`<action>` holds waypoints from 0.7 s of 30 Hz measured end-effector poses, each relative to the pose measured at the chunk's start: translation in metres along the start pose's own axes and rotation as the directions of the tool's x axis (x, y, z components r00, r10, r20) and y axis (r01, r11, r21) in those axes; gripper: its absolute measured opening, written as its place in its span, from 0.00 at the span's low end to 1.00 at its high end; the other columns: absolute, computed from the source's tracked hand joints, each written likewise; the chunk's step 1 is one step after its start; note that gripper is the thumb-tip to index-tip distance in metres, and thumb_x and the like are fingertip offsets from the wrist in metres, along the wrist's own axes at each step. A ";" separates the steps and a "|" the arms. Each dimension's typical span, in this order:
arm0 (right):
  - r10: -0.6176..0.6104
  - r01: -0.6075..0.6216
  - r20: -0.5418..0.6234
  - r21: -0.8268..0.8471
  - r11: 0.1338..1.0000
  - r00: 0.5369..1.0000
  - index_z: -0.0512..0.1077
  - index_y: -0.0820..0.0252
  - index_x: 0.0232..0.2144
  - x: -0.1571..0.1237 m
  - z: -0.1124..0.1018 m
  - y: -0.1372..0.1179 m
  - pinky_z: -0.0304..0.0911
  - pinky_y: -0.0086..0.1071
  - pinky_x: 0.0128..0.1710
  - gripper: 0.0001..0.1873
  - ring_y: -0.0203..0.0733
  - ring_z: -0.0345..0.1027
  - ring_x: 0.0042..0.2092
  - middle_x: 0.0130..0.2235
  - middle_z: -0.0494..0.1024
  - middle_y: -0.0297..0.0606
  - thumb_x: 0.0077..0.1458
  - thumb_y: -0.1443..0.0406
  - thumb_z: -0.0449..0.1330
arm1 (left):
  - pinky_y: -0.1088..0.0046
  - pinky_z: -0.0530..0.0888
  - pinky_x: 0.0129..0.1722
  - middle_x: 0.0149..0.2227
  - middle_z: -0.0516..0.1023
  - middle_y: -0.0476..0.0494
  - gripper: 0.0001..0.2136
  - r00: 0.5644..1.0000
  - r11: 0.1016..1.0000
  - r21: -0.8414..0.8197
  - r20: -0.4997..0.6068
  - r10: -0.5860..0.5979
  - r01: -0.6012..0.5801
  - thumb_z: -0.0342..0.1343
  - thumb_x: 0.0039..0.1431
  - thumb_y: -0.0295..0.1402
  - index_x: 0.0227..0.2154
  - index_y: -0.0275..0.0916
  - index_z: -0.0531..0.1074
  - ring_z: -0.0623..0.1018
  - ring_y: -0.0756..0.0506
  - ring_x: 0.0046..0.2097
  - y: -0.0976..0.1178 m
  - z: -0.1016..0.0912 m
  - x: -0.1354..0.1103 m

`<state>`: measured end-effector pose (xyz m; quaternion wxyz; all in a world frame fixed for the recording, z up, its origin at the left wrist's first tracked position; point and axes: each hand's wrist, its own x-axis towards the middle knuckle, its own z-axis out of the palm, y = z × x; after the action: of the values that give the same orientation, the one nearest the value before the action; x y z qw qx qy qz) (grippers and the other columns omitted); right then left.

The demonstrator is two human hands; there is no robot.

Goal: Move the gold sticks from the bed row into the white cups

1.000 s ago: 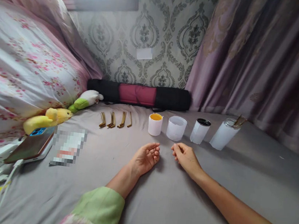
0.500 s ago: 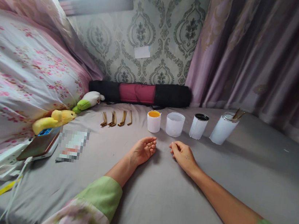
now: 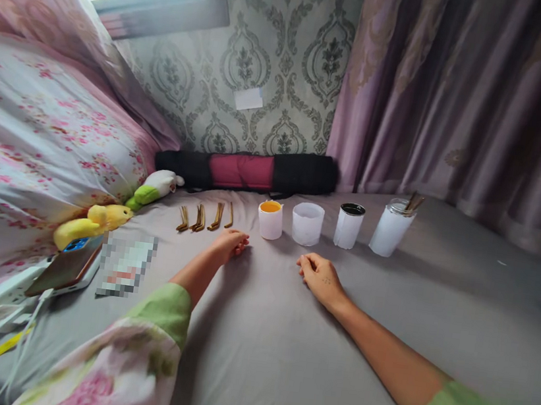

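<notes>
Fingers of left hand nearer clips

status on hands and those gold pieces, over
Left hand loosely curled beside bent gold metal pieces. Right hand resting empty on grey sheet. Nothing in the way.

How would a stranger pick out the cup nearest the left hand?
Find the black and pink roll against the wallpapered wall. Before it, four white cups stand in a row on the grey sheet; this cup is the leftmost, beside the gold clips. It alone is orange inside.
</notes>
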<state>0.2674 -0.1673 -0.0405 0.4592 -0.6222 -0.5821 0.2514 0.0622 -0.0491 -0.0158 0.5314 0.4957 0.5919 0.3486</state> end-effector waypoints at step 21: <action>0.014 -0.014 0.010 0.017 1.000 1.000 0.70 0.63 0.27 0.000 0.000 0.001 0.54 0.25 0.22 0.17 0.32 0.61 0.22 0.22 0.71 0.36 0.51 0.58 0.46 | 0.74 0.68 0.33 0.29 0.75 0.37 0.09 0.938 0.598 0.801 -0.201 0.282 -0.008 0.54 0.40 0.25 0.29 0.33 0.74 0.74 0.42 0.37 0.031 -0.042 0.046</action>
<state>0.2678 -0.1673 -0.0411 0.4599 -0.6211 -0.5777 0.2628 0.0305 0.0077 0.0080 0.1287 0.6649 0.7165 0.1671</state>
